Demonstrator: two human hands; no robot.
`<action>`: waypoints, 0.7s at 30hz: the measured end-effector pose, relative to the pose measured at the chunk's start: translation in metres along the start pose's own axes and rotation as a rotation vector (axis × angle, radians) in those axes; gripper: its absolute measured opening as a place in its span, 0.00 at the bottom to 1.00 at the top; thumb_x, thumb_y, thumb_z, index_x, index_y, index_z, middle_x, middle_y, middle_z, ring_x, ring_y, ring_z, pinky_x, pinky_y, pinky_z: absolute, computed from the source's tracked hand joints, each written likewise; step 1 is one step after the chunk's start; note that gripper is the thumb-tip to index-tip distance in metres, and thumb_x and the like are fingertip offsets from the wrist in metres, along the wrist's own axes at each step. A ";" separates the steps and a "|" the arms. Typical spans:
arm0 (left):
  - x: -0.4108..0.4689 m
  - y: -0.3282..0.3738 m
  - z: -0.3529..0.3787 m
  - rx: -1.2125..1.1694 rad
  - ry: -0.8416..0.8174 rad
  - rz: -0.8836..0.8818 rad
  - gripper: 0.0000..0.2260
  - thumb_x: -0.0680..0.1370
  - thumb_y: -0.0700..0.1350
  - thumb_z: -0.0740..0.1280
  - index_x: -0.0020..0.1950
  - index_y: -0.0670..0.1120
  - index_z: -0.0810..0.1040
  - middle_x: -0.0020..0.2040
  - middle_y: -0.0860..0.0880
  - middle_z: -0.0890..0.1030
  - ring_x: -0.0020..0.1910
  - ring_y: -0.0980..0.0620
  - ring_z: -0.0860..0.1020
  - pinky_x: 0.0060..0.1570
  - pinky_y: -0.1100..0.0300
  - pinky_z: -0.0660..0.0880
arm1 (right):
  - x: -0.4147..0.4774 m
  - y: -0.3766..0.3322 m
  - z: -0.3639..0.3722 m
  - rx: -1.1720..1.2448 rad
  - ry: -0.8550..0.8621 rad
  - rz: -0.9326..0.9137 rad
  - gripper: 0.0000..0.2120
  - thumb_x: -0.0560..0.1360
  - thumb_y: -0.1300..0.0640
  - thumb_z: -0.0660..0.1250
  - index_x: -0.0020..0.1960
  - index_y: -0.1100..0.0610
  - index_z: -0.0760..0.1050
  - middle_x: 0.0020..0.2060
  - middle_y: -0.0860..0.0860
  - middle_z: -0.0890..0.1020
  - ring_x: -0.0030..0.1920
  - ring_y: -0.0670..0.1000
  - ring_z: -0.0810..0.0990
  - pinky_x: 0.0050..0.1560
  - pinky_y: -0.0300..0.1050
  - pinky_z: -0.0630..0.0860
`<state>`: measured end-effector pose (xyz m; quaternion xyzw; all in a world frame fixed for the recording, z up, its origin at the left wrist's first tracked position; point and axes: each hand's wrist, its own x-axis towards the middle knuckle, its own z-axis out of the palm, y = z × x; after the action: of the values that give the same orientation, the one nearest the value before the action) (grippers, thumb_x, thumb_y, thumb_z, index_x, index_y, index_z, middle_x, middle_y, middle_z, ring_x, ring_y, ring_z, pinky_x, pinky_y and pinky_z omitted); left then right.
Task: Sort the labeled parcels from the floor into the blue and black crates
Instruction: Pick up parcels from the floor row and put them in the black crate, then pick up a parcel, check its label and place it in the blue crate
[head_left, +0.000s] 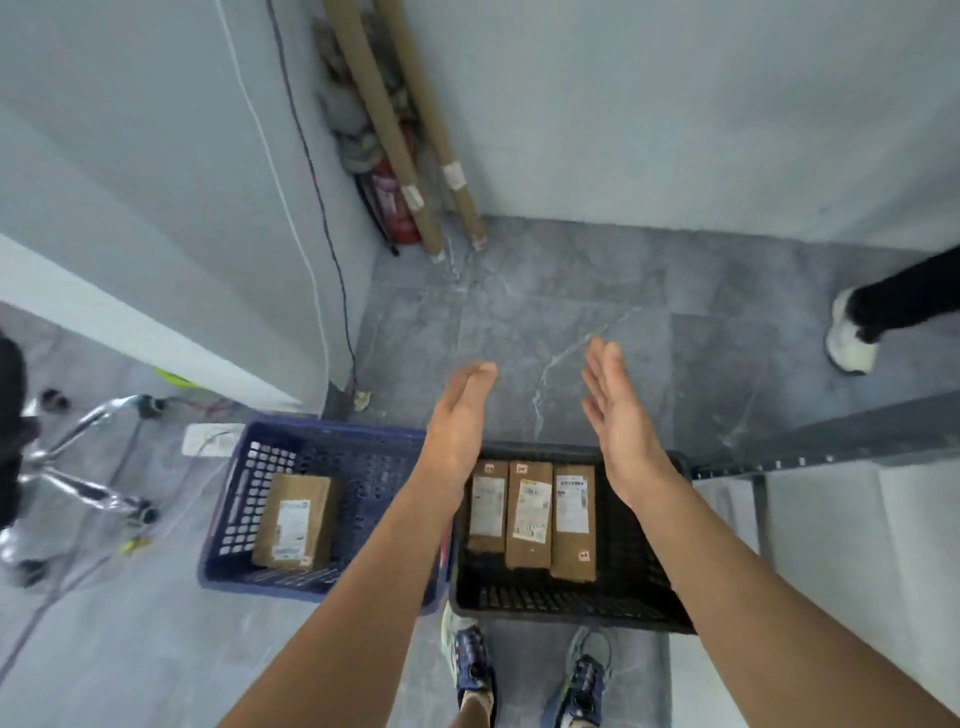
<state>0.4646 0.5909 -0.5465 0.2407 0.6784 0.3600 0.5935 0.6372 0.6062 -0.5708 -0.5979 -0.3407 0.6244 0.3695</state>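
Observation:
A blue crate (228, 519) stands on the floor at left with one brown labeled parcel (296, 522) lying in it. Beside it on the right, a black crate (639, 587) holds three brown labeled parcels (530, 514) side by side. My left hand (460, 415) and my right hand (621, 410) are both raised above the crates, fingers straight and palms facing each other, holding nothing. My left forearm crosses the gap between the two crates. No parcel lies on the visible floor.
Cardboard tubes (384, 119) and a red fire extinguisher (397, 208) lean in the far corner. A chrome chair base (78, 467) sits at left. Another person's leg and white shoe (852, 332) are at right. A grey shelf edge (831, 447) runs at right. My shoes (524, 670) are below.

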 end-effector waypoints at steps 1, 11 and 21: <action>-0.014 0.023 -0.006 0.000 -0.004 0.027 0.10 0.81 0.60 0.65 0.61 0.61 0.75 0.72 0.51 0.75 0.72 0.50 0.71 0.76 0.45 0.65 | -0.009 -0.027 0.007 0.014 0.003 -0.026 0.46 0.72 0.25 0.55 0.85 0.45 0.58 0.84 0.44 0.62 0.82 0.44 0.61 0.84 0.50 0.55; -0.145 0.182 0.010 0.013 -0.135 0.291 0.25 0.82 0.62 0.63 0.77 0.54 0.71 0.74 0.54 0.73 0.73 0.54 0.71 0.75 0.47 0.66 | -0.118 -0.206 0.007 0.126 0.007 -0.256 0.44 0.74 0.28 0.56 0.85 0.47 0.59 0.83 0.44 0.62 0.82 0.44 0.62 0.83 0.47 0.56; -0.223 0.216 0.113 0.109 -0.406 0.415 0.14 0.84 0.58 0.59 0.66 0.56 0.76 0.65 0.57 0.78 0.64 0.61 0.76 0.54 0.56 0.74 | -0.204 -0.253 -0.079 0.177 0.200 -0.445 0.47 0.75 0.22 0.57 0.85 0.47 0.59 0.83 0.42 0.61 0.82 0.42 0.60 0.85 0.50 0.53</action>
<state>0.5936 0.5805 -0.2429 0.4727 0.5004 0.3811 0.6171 0.7320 0.5525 -0.2543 -0.5324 -0.3697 0.4929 0.5805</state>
